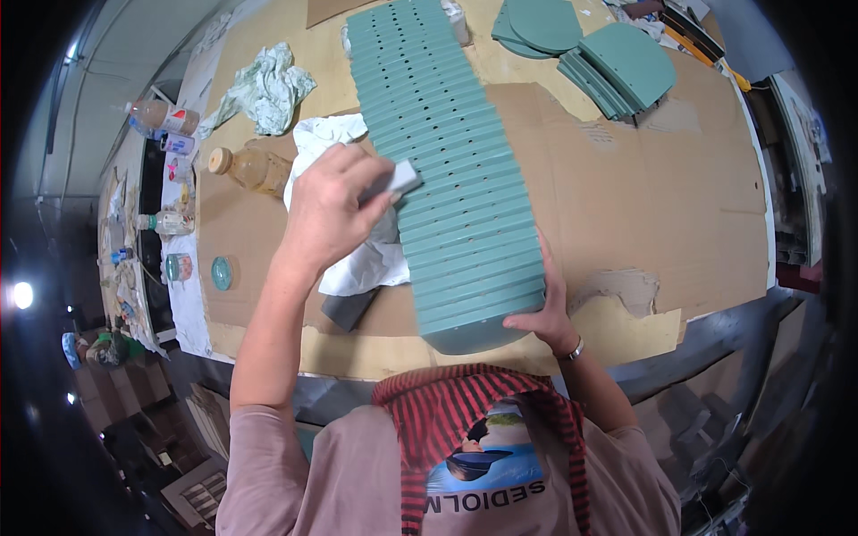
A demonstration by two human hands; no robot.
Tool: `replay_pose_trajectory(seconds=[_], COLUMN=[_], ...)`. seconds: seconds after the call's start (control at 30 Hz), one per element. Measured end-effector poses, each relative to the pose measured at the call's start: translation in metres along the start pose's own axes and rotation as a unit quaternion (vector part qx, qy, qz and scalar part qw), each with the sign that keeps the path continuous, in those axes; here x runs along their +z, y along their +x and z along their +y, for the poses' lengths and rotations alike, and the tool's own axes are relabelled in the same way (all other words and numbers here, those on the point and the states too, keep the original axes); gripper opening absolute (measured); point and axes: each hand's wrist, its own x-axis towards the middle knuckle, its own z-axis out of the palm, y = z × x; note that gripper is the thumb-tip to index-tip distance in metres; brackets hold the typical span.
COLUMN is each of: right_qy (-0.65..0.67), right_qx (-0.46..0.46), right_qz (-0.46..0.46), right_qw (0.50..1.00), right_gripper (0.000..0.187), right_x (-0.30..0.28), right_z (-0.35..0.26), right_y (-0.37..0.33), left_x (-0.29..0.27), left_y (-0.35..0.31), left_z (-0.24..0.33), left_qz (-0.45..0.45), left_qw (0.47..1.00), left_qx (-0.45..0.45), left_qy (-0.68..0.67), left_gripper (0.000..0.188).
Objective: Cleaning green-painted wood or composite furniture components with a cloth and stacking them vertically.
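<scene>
A striped neck cloth (474, 386) lies nearest, then the left hand (332, 201) pinches a pale block (407, 175) over the green ribbed stack (465, 214), the right hand (545, 313), well apart, spread against its near right corner, its long axis running from the table's (626, 344) near edge toward the far, a tan-filled bottle (262, 171) and teal jar (222, 273) leftward.

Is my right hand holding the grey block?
No, the left hand holds the grey block; the right hand touches the green slats.
</scene>
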Motion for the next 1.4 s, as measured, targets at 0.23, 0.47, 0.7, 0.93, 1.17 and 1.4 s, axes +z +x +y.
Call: replay_pose_trajectory(seconds=[0.23,0.47,0.7,0.93,1.17,1.4], right_qy=[0.059,0.191,0.214,0.138,0.12,0.146], right_qx=[0.028,0.012,0.032,0.017,-0.007,0.005], right_qz=[0.006,0.006,-0.065,-0.057,-0.035,-0.024], right_qw=[0.998,0.982,0.974,0.989,0.992,0.989], right_gripper=[0.133,0.094,0.088,0.092,0.092,0.095], right_x=[0.003,-0.011,-0.005,-0.002,-0.002,0.001], right_z=[-0.002,-0.026,-0.012,-0.007,-0.001,-0.001], right_y=[-0.002,0.018,0.071,0.069,0.072,0.072], left_x=[-0.011,0.038,0.051,0.046,0.024,0.054], left_y=[-0.034,-0.064,-0.061,-0.062,0.003,0.057], left_z=[-0.032,-0.01,-0.002,-0.007,0.019,0.047], left_qz=[0.026,0.08,0.101,0.073,0.04,0.035], left_qw=[0.957,0.736,0.691,0.717,0.999,0.989], left_qx=[-0.21,-0.327,-0.302,-0.304,0.02,0.13], left_qy=[-0.197,-0.587,-0.649,-0.623,-0.01,0.068], left_gripper=[0.021,0.027,0.037,0.039,0.027,0.03])
